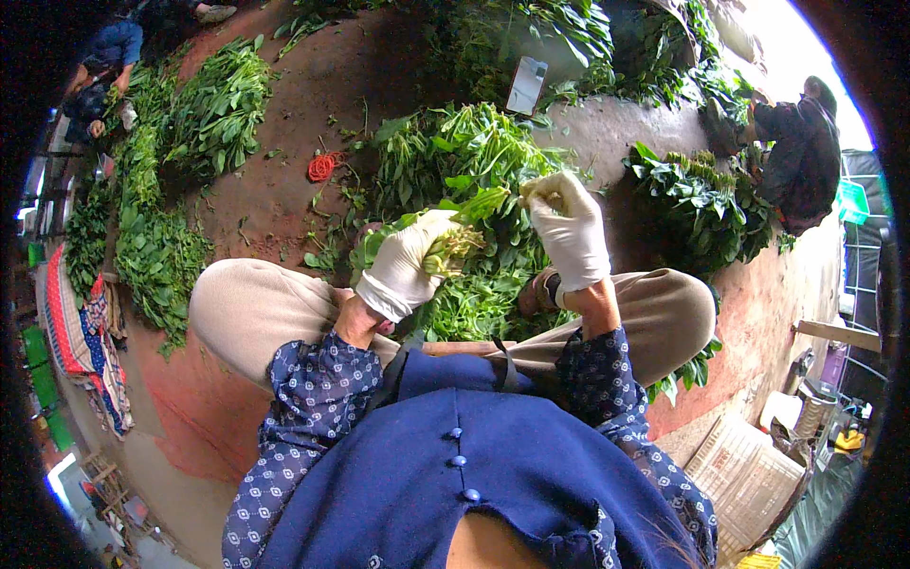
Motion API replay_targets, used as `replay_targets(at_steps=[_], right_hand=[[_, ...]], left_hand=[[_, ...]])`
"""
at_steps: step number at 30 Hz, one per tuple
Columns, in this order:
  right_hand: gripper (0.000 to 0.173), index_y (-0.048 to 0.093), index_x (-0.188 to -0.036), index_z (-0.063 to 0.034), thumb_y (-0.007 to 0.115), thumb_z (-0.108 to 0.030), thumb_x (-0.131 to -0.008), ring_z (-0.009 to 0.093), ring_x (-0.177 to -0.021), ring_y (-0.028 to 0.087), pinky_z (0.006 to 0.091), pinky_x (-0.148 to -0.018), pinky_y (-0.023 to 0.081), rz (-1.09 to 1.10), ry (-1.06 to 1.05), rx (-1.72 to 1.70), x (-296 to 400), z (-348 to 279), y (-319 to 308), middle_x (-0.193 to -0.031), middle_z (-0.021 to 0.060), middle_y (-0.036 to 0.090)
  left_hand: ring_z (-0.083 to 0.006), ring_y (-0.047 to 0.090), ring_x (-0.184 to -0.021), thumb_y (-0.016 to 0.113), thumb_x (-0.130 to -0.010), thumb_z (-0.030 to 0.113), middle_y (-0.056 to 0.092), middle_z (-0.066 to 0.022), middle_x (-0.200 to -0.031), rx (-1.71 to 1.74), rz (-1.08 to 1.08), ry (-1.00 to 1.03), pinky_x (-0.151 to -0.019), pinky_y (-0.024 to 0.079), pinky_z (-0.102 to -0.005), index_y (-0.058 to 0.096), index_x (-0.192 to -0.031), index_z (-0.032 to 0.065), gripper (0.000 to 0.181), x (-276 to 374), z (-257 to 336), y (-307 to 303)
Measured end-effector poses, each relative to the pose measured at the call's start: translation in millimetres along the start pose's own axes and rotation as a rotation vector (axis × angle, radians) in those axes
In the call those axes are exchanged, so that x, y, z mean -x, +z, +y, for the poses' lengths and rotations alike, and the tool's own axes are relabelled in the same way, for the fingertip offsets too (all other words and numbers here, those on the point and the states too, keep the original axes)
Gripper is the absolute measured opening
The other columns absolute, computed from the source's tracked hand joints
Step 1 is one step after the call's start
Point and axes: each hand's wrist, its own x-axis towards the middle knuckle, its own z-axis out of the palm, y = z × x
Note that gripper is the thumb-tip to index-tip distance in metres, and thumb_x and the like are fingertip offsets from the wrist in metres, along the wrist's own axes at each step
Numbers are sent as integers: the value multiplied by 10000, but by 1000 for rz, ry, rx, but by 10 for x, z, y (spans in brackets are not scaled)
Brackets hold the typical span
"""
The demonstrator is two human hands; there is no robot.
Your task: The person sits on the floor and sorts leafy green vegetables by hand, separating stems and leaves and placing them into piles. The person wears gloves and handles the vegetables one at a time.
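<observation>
My left hand [412, 263], in a white glove, is closed around a bunch of leafy greens [444, 257], its cut stem ends turned towards the right. To its right, my gloved right hand [565, 220] is raised with its thumb and fingertips drawn together; whether something thin is between them I cannot tell. A heap of loose leafy greens [469, 309] lies on the floor between my legs and spreads out beyond both hands. Beyond my left hand, a tangle of red string [324, 166] rests on the floor.
Bundled greens [700, 192] are stacked at the right, near a crouching person [800, 153]. More piles of greens [220, 107] lie at the left, by another person [106, 64]. A phone-like device [527, 86] lies beyond the central heap. A plastic crate [746, 476] stands at the lower right.
</observation>
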Motion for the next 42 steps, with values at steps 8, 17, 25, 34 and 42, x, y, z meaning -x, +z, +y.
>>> replay_targets(at_steps=[8, 17, 25, 34, 42], right_hand=[[249, 660, -1099, -55, 691, -84, -853, 85, -846, 591, 237, -779, 486, -155, 188, -7, 50, 112, 72, -953, 31, 643], [163, 662, -1029, -24, 646, -20, -867, 82, -872, 608, 223, -811, 491, -112, 359, -354, 51, 113, 118, -974, 24, 676], [166, 619, -1020, -26, 647, 4, -858, 115, -881, 625, 255, -780, 536, -53, 364, -453, 55, 161, 123, -1001, 54, 659], [128, 585, -967, -33, 662, -45, -866, 131, -841, 635, 287, -727, 562, -46, 429, -427, 77, 197, 92, -961, 64, 647], [78, 581, -914, -37, 594, -113, -921, 137, -688, 629, 277, -638, 526, 89, 394, -362, 144, 437, -42, -770, 37, 634]], left_hand=[[-238, 651, -948, 634, -721, -53, 630, -117, -1101, -197, -47, 34, -811, 518, -293, 592, -1122, 16, 409, -25, 140, -28], [-105, 624, -874, 495, -929, 36, 631, -34, -1084, 366, 24, -268, -697, 523, -242, 453, -1343, 86, 419, -17, 184, 76], [-62, 600, -805, 505, -954, 115, 630, -11, -1030, 284, -52, -236, -641, 509, -207, 472, -1305, 85, 353, 52, -8, 154], [-227, 667, -913, 701, -717, -9, 642, -133, -999, -273, -86, 15, -750, 540, -298, 560, -1131, 25, 438, 91, 76, 53], [-191, 653, -965, 524, -899, 74, 657, -86, -1068, 867, -80, -536, -800, 539, -303, 573, -1094, 53, 203, 152, -154, 106]])
